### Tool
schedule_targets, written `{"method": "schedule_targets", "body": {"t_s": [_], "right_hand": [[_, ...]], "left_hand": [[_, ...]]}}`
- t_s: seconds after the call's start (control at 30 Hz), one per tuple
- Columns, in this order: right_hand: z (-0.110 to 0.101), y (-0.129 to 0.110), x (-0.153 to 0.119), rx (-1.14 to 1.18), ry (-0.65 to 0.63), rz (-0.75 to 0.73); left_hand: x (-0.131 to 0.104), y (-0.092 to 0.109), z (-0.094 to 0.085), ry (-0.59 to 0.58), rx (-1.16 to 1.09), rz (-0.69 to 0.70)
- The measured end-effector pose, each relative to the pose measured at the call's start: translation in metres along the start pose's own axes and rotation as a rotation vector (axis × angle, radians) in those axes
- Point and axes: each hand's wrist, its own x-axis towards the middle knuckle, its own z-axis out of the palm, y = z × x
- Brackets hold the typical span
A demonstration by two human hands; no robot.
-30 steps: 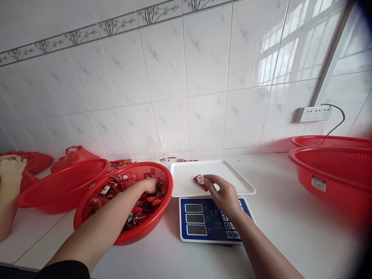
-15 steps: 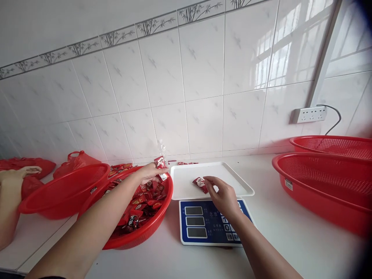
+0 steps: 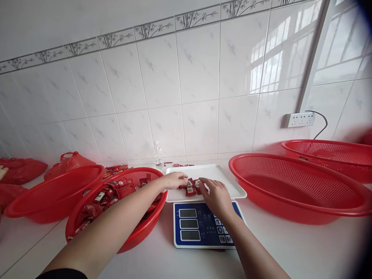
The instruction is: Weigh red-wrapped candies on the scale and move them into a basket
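Note:
Over the white tray (image 3: pixel 232 186) of a blue-and-white weighing scale (image 3: pixel 205 237), my two hands are close together. My left hand (image 3: pixel 174 180) has its fingertips closed at a small red wrapped packet (image 3: pixel 190 188); part of the grip is hidden. My right hand (image 3: pixel 217 197) pinches another red packet (image 3: pixel 197 186) just beside it. More red wrapping shows under the left fingers. Below my left forearm stands a red mesh basket (image 3: pixel 161 207) holding many similar packets.
An oval red basket (image 3: pixel 279 212) stands right of the scale, another (image 3: pixel 328 144) behind it. On the left are a red basket (image 3: pixel 37 211) and red bags (image 3: pixel 71 164). A clear bottle (image 3: pixel 158 155) stands by the wall. A person's hand (image 3: pixel 2 171) shows at the left edge.
My left hand has moved right from the packet basket to the tray, beside my right hand. The near right basket has shifted left, closer to the scale. The other person's arm has mostly left view.

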Motion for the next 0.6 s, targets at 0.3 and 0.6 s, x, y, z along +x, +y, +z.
{"method": "schedule_targets", "body": {"t_s": [0.3,0.6], "right_hand": [[-0.008,-0.007,-0.002,-0.087,-0.192,0.013],[-0.008,-0.007,-0.002,-0.033,-0.211,0.049]], "left_hand": [[-0.015,-0.006,-0.031,0.340,0.133,-0.028],[-0.056,-0.072,-0.082,0.183,0.474,-0.312]]}}
